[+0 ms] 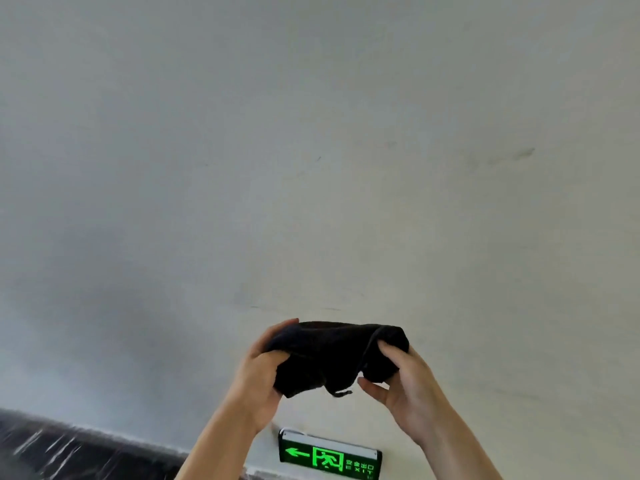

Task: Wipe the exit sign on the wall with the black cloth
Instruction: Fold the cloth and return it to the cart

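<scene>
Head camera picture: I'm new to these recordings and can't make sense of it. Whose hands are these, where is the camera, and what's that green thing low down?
The camera sits on a person's head, looking forward and down at a pale wall. The two bare hands are that person's own. The left hand and right hand together hold a bunched black cloth in front of the wall. Below them, mounted low on the wall, is a lit green exit sign with an arrow and a running figure. The cloth is not touching it yet.

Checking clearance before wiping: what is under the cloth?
Below the black cloth, held by left hand and right hand, is bare wall, then the exit sign; its lower edge is cropped.
</scene>
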Available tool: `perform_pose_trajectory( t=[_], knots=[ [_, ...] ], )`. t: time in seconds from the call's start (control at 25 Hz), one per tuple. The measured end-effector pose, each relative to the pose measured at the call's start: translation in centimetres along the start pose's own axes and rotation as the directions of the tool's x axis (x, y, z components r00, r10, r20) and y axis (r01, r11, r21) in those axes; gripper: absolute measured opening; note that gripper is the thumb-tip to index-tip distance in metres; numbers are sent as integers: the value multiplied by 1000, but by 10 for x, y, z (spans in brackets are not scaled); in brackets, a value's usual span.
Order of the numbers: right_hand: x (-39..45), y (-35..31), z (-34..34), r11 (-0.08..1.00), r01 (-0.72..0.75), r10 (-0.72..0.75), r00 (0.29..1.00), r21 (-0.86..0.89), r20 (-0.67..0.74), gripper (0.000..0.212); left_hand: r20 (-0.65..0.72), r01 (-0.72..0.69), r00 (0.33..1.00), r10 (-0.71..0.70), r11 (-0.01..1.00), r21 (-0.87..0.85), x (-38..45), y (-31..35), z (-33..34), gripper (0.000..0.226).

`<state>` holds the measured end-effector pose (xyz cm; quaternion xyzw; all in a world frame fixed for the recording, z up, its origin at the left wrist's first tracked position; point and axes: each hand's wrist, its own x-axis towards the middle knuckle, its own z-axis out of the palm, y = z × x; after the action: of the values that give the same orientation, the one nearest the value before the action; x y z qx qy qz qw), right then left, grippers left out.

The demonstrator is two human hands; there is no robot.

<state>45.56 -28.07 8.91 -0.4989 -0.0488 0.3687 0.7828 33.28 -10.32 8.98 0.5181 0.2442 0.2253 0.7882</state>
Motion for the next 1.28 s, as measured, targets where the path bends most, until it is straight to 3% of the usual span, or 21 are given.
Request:
perform_pose_trajectory(
  t=[0.12, 0.24, 0.4, 0.48, 0.6, 0.72, 0.8, 0.92, 1.08, 1.28],
  knots=[
    [-9, 19, 5, 983, -165, 154, 979, 78, 133, 56, -35, -21, 999, 16, 986, -164, -14, 9, -1, 57],
    [-5, 40, 28, 960, -275, 260, 945, 51, 200, 59, -13, -34, 999, 32, 966, -256, -33, 16, -17, 47],
    [1, 75, 83, 812, -568, 474, 776, 135, 417, 72, -46, -70, 997, 57, 926, -370, -61, 23, -60, 42],
    [1, 84, 108, 777, -613, 492, 735, 145, 467, 65, -77, -105, 994, 82, 922, -373, -74, 29, -84, 45],
    [5, 98, 156, 821, -557, 463, 780, 129, 420, 33, -85, -194, 981, 175, 910, -367, -102, 52, -132, 41],
    [9, 114, 209, 872, -483, 419, 821, 81, 387, 22, -155, -230, 971, 184, 901, -368, -129, 70, -186, 54],
    [10, 128, 242, 895, -446, 402, 828, 24, 391, 20, -290, -274, 942, 168, 884, -379, -144, 75, -221, 43],
    [13, 150, 286, 918, -390, 382, 828, -68, 410, 22, -496, -302, 857, 140, 916, -265, -162, 78, -271, 49],
    [22, 187, 331, 931, -296, 361, 829, -213, 426, 26, -664, -324, 734, 144, 933, -156, -182, 74, -320, 45],
    [39, 244, 360, 860, -201, 407, 824, -469, 393, 16, -799, -266, 601, -23, 937, -227, -197, 29, -366, 30]
  ],
)
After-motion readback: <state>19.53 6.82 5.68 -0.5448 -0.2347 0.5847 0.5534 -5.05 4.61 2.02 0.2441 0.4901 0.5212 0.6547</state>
